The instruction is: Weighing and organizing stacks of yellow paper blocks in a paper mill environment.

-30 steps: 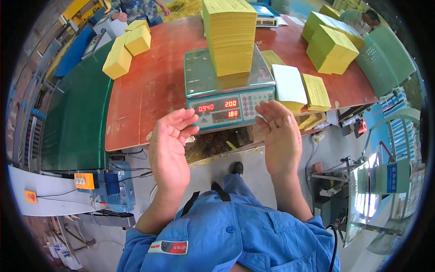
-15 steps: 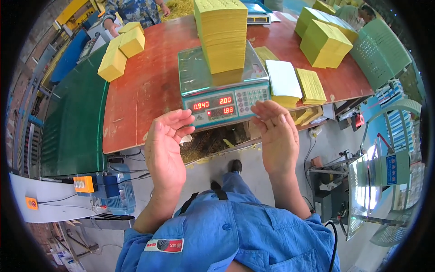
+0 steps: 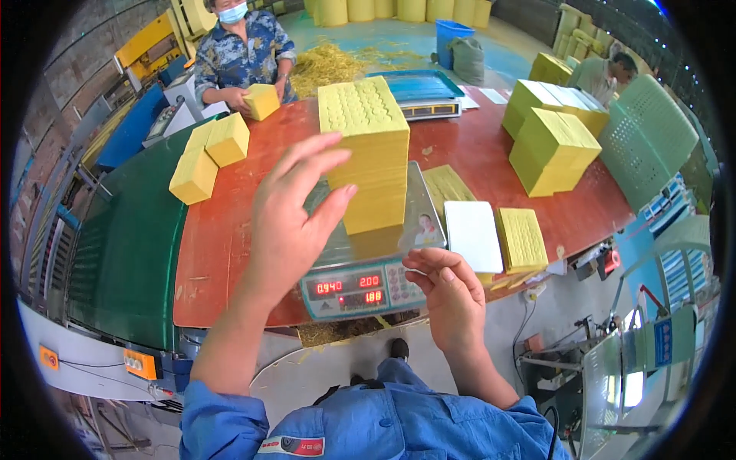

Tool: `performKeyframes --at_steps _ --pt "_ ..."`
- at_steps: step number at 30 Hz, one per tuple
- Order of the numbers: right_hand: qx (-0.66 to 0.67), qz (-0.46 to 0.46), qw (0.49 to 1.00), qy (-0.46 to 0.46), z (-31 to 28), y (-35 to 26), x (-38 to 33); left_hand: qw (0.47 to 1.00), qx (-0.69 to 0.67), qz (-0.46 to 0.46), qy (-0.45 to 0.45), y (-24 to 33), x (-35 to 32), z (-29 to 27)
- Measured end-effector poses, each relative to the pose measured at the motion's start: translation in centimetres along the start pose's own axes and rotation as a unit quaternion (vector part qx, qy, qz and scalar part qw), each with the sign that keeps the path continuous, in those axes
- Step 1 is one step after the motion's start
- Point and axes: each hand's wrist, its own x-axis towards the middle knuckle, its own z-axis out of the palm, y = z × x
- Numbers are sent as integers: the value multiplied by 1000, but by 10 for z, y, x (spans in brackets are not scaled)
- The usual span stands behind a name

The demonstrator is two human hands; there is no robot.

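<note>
Fingers of left hand spread, empty, beside yellow stack on scale.
Right hand loosely curled, empty; weighing judged underway, stack to be gripped next.

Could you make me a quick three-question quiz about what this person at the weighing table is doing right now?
1. True or false: the tall yellow stack stands on the scale.
2. Which hand is raised toward the stack? A) left hand B) right hand
3. What colour is the flat block just right of the scale?

Key: 1 true; 2 A; 3 white.
</note>
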Motion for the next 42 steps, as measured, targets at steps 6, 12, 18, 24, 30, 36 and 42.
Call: performKeyframes --at_steps 6,12,18,24,30,36,42 --pt "4 23 998 -54 -27 -8 61 994 73 -37 -73 -59 57 28" --pt "-9 55 996 -62 -38 -11 96 986 46 -108 -119 -70 67 31" --pt "5 92 994 -57 -43 -3 97 986 43 -92 -130 -70 67 28" --pt "-16 79 997 -15 -26 -3 70 992 78 -8 -101 -71 58 29" --pt "-15 39 999 -21 -9 1 53 976 181 108 -55 -67 56 34" --pt "46 46 998 6 12 -7 55 950 210 228 -27 -16 0 17" --pt "10 93 996 7 29 -8 69 974 148 168 -23 -16 -56 12"
